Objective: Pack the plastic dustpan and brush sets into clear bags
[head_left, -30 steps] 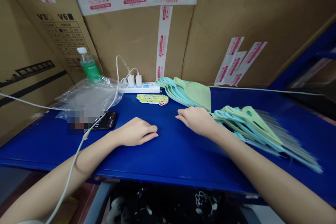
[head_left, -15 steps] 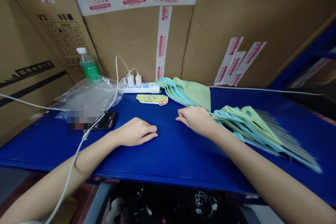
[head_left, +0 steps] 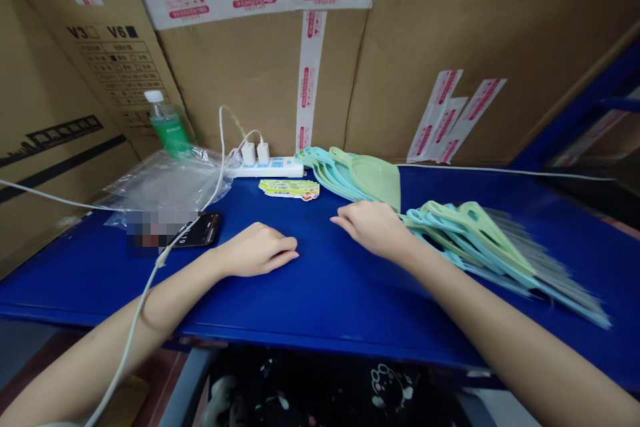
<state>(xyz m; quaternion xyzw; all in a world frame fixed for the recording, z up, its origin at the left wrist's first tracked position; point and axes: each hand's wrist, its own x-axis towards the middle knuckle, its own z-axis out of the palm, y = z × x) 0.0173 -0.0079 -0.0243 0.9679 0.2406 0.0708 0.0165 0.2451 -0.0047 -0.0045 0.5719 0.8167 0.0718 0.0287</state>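
Resting on the blue tabletop [head_left: 320, 310], my left hand [head_left: 260, 250] is curled into a loose fist with nothing visible in it. My right hand [head_left: 373, 227] is likewise closed, thumb against the fingers, and no object shows in it. Just beyond the right hand lies a stack of green and light-blue dustpans [head_left: 377, 177]. A pile of small brushes [head_left: 480, 233] with green and blue handles and grey bristles lies to its right, partly behind my right forearm. Between and beyond the hands is a small stack of printed cards or labels [head_left: 287, 189].
A phone [head_left: 207, 230] and clear plastic bags [head_left: 165, 177] lie at the left, with a green-labelled bottle [head_left: 170, 133] behind. A white power strip [head_left: 283, 168] holds two chargers. A white cable [head_left: 137, 320] crosses over my left forearm. Taped cardboard [head_left: 240, 60] walls the back.
My right hand's thumb and fingertips have shifted very slightly left. The left hand and the objects on the table stay put; the phone's displayed digits have changed.
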